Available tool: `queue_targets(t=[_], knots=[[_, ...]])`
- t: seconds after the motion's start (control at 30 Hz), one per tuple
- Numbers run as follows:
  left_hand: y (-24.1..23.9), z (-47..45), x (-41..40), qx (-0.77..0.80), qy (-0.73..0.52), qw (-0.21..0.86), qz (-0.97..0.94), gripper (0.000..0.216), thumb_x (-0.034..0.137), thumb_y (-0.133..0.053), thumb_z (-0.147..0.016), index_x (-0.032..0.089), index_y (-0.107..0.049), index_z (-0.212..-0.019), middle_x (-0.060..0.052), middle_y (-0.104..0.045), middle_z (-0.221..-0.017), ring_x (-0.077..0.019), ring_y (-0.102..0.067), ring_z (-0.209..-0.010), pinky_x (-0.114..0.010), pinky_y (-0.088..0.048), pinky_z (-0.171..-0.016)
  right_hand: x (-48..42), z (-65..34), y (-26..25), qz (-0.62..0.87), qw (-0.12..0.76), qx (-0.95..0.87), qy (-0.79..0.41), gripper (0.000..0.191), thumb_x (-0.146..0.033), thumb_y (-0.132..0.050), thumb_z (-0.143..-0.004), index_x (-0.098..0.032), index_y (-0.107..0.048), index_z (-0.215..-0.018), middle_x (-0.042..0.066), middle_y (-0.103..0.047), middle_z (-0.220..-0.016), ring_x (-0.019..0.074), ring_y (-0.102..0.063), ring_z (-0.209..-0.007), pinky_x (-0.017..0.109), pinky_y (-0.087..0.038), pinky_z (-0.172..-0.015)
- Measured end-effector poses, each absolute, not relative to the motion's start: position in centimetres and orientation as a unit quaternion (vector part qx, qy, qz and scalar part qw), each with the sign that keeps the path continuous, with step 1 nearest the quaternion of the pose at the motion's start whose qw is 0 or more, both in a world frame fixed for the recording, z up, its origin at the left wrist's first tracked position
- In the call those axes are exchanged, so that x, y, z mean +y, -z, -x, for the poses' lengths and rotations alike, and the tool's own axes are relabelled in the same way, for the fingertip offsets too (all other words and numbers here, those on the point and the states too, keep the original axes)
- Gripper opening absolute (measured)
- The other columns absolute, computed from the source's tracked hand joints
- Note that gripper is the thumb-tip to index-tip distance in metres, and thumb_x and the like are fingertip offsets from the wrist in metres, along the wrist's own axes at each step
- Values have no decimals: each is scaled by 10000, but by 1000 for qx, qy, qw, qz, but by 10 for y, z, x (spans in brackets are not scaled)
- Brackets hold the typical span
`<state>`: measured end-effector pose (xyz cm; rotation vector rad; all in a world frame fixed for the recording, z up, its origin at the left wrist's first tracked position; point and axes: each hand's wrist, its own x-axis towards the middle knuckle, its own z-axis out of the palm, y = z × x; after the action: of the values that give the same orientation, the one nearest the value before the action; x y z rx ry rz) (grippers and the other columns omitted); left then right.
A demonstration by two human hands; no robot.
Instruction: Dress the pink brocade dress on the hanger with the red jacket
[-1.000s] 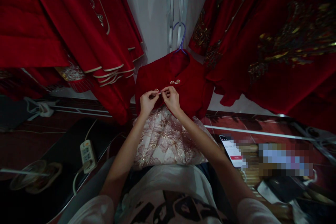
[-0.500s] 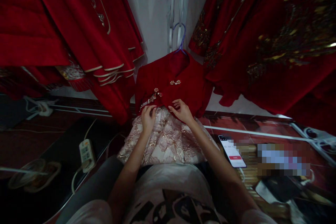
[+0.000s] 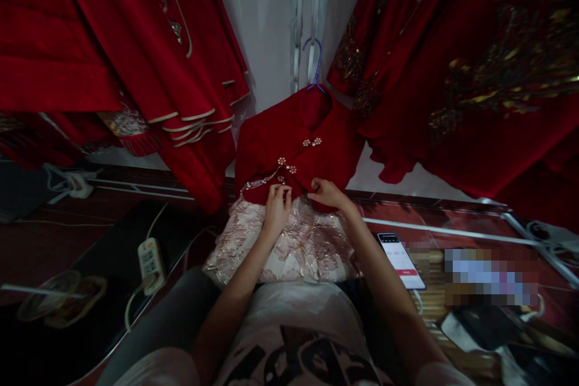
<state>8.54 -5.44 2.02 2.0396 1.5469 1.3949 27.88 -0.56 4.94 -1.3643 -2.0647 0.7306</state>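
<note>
A red jacket (image 3: pixel 271 132) on a purple hanger (image 3: pixel 318 63) lies in front of me, its lower part over a pale brocade cloth (image 3: pixel 298 247) with gold pattern on my lap. Beaded flower fastenings (image 3: pixel 286 164) sit along its front. My left hand (image 3: pixel 277 208) is closed, thumb and fingers pinching the jacket's lower front edge beside a beaded flower. At the opposite front edge, my right hand (image 3: pixel 328 194) is closed too, its fingertips on the red cloth. How much fabric lies between the right fingers is hard to see.
Red garments (image 3: pixel 181 72) with pale piping hang on the left, and gold-embroidered ones (image 3: pixel 511 84) on the right. A phone (image 3: pixel 401 260) rests on a slatted surface at right. On a dark surface at left are a power strip (image 3: pixel 151 265) and a plastic bowl (image 3: pixel 49 295).
My left hand has moved right along the jacket's lower edge. My right hand has shifted slightly right. The jacket has slid and turned a little rightward, showing another beaded flower.
</note>
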Motion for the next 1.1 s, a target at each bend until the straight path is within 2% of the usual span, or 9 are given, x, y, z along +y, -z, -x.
queue_targets(t=[0.1, 0.2, 0.37, 0.53, 0.63, 0.73, 0.87, 1.0, 1.1], knots=[[-22, -80, -43, 554, -498, 89, -661, 174, 237, -520, -878, 180, -519, -1042, -101, -515, -1073, -179, -571, -857, -348, -487, -827, -12, -292, -64, 451, 276, -747, -403, 198, -250, -659, -690, -200, -473, -739, -45, -541, -644, 103, -513, -555, 243, -419, -535], [-26, -78, -35, 561, -497, 82, -657, 213, 191, -574, -826, 183, -492, -1022, -72, -550, -1015, -158, -561, -769, -318, -484, -760, -26, -287, -82, 383, 243, -700, -552, 281, -333, -688, -704, -203, -458, -800, -59, -554, -667, 84, -513, -501, 234, -456, -462], [-26, -73, -28, 564, -488, 47, -664, 153, 174, -558, -829, 192, -536, -979, -60, -572, -962, -169, -563, -781, -303, -469, -742, -39, -260, -93, 307, 262, -672, -621, 361, -338, -737, -684, -197, -466, -876, -51, -578, -779, 71, -577, -558, 218, -520, -498], [-20, -64, -22, 568, -488, 28, -662, 116, 199, -509, -867, 195, -577, -961, -77, -581, -965, -193, -577, -851, -319, -467, -782, -38, -241, -83, 304, 290, -652, -631, 406, -348, -752, -664, -218, -414, -847, -84, -546, -695, 77, -575, -521, 227, -521, -491], [-18, -58, -18, 568, -491, 18, -660, 108, 200, -520, -862, 195, -596, -937, -76, -596, -953, -197, -587, -871, -330, -469, -809, -36, -235, -78, 322, 314, -640, -623, 438, -366, -769, -635, -214, -407, -828, -72, -565, -734, 76, -583, -505, 229, -517, -488], [-17, -53, -13, 566, -495, 17, -659, 95, 212, -550, -844, 191, -611, -914, -78, -626, -935, -198, -600, -866, -345, -478, -820, -27, -223, -69, 354, 392, -609, -592, 445, -372, -769, -617, -210, -404, -811, -54, -571, -781, 89, -616, -546, 247, -543, -527], [-14, -49, -5, 560, -535, 118, -622, 108, 218, -599, -790, 192, -616, -893, -32, -660, -805, -150, -628, -711, -286, -520, -700, -4, -198, -49, 423, 492, -570, -504, 415, -318, -777, -601, -186, -470, -847, 13, -611, -899, 103, -644, -643, 279, -579, -624], [-12, -45, 2, 532, -596, 226, -557, 154, 245, -598, -766, 176, -643, -896, -33, -693, -816, -132, -658, -713, -265, -547, -688, 13, -182, -38, 419, 503, -595, -466, 366, -203, -754, -635, -149, -557, -939, 72, -649, -978, 110, -653, -787, 295, -567, -790], [-12, -43, 3, 509, -616, 273, -535, 204, 299, -580, -780, 155, -673, -891, -62, -715, -862, -141, -675, -750, -287, -561, -723, 16, -181, -37, 426, 505, -599, -452, 263, -187, -696, -703, -144, -584, -937, 78, -663, -980, 114, -652, -812, 305, -556, -816]])
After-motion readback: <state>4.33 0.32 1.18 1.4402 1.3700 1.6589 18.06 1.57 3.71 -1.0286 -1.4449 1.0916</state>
